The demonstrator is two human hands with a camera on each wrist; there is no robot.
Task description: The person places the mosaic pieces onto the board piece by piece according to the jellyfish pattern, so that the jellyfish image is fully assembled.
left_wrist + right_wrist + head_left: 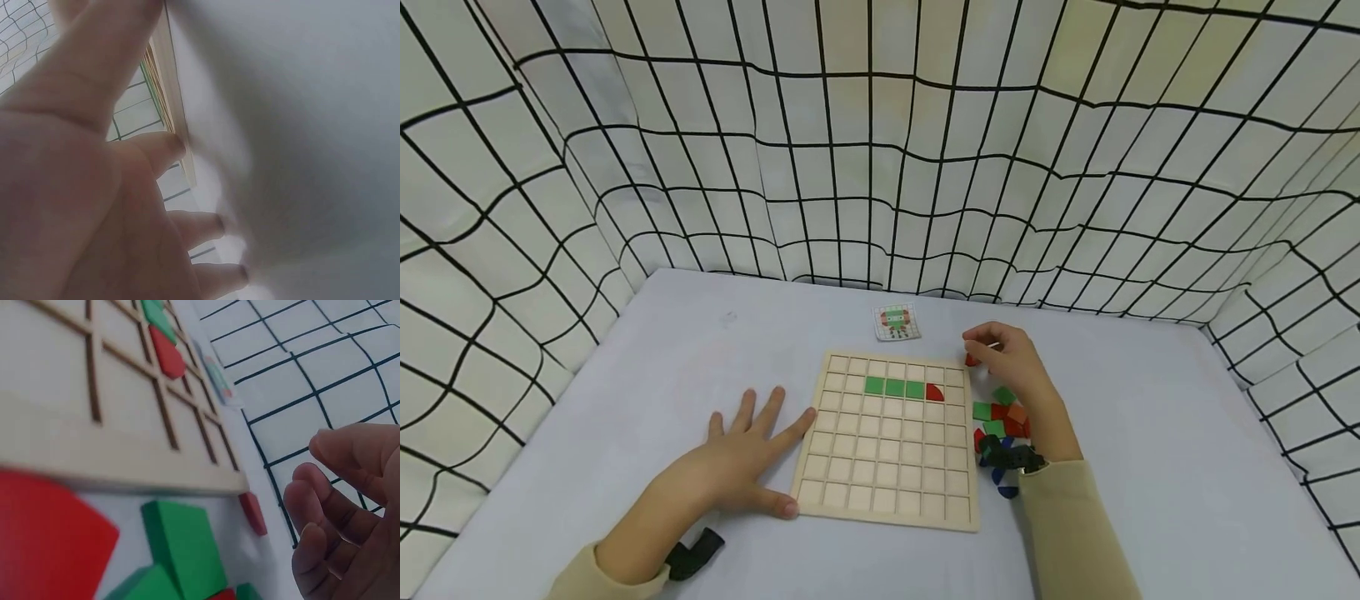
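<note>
A light wooden grid board (887, 523) lies on the table. Its second row holds three green squares (894, 387) and a red quarter-circle piece (934, 392). My left hand (737, 462) is spread flat at the board's left side, with thumb and index finger touching its edge. By the far right corner hovers my right hand (1011, 358), fingers loosely bent. In the right wrist view a gap shows between thumb and fingers (306, 494), with no piece between them. Just beyond them a red piece (253, 512) sits against the board's corner.
A small printed pattern card (896, 322) lies behind the board. Right of the board is a loose pile of red, green and orange pieces (994, 427), with blue ones (1007, 492) nearer, partly under the right wrist. Black netting (880, 200) over white walls surrounds the table.
</note>
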